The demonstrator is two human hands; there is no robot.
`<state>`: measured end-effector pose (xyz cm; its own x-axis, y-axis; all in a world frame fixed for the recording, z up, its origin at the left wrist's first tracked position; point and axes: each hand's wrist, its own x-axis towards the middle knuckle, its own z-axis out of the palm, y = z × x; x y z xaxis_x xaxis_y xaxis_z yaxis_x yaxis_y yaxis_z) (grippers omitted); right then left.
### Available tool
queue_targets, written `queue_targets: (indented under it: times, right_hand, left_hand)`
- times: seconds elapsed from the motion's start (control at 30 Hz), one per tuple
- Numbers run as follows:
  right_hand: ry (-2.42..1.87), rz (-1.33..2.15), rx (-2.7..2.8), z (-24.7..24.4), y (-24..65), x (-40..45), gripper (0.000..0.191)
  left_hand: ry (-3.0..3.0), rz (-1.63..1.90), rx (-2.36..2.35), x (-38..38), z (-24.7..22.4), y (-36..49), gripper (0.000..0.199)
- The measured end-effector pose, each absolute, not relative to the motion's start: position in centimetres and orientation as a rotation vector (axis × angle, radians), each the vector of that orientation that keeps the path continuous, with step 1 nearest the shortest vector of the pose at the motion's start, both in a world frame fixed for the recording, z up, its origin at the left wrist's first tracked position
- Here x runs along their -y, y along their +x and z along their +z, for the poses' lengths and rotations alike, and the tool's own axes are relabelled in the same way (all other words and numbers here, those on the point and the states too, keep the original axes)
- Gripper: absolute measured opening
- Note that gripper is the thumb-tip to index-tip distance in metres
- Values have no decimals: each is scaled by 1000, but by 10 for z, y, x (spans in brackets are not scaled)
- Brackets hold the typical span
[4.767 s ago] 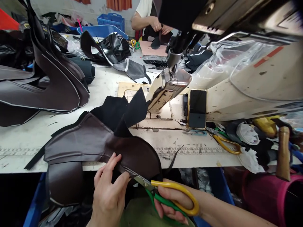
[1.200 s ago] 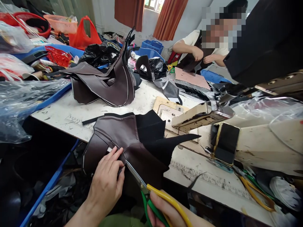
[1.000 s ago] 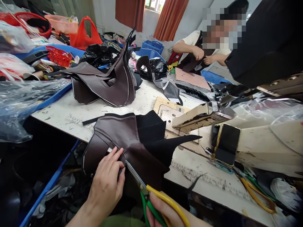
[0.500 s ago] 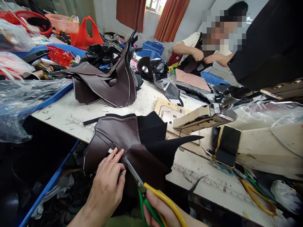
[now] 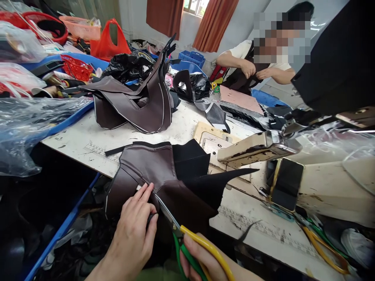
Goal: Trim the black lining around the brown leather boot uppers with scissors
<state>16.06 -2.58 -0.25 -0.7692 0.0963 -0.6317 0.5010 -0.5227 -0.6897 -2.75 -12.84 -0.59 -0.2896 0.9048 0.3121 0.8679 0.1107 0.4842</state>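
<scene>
A dark brown leather-like piece with black backing (image 5: 149, 162) lies over the table's front edge. My left hand (image 5: 136, 224) grips its near edge, with two fingers flat on top and the thumb below. In my right hand (image 5: 202, 255) is a pair of scissors (image 5: 202, 242) with one yellow and one green handle. Their blades point up and left, and the tips touch the brown piece just right of my left fingertips. A pale strip shows beside those fingertips. Whether the blades are fully closed is hard to see.
Stacked brown pieces (image 5: 131, 103) stand behind on the white table (image 5: 76, 136). To the right are a sewing machine (image 5: 258, 148), a phone (image 5: 287, 183) and a second pair of scissors (image 5: 325, 249). Bags and baskets crowd the left. A co-worker (image 5: 249, 68) handles dark material across the table.
The whole view has shifted slightly, so things sit a little further right. Both hands keep nearly the same place on the brown piece, and the scissors remain at its edge.
</scene>
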Motion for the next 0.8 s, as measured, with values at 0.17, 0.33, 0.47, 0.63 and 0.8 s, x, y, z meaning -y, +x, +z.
queue_targets:
  times: [0.17,0.33,0.47,0.63,0.8]
  right_hand:
    - [1000,-2367,-1358,2,156,28,65]
    - [1019,-2322,-1393,5,156,26,67]
    - [996,-2250,-1488,4,163,24,67]
    - [1023,-2184,-1507,11,166,21,67]
    - [1000,-2262,-1358,13,153,20,73]
  left_hand:
    - [1838,921,-2306,128,-5,-30,10]
    - [1789,955,-2292,130,0,-39,8]
    - [1741,945,-2261,131,3,-46,8]
    - [1543,912,-2208,136,4,-53,10]
    - [1410,898,-2153,138,5,-57,14]
